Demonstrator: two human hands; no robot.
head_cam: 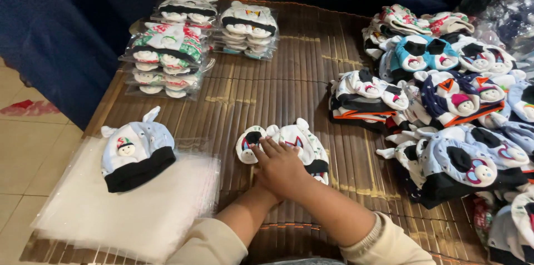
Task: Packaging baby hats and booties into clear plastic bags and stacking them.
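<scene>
Both hands, the right hand [281, 167] laid over the left hand [261, 178], are pressed flat, clamped on nothing, on a small white baby hat [300, 142] mid-mat, while bagged stacks [169, 56] are finished behind and a loose pile [450, 109] is left unpacked beside them.

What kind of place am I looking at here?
Likely a small home packing spot for baby hats: loose hats heaped on a bamboo mat, clear bags, and bagged stacks. Both hands press one hat.
</scene>
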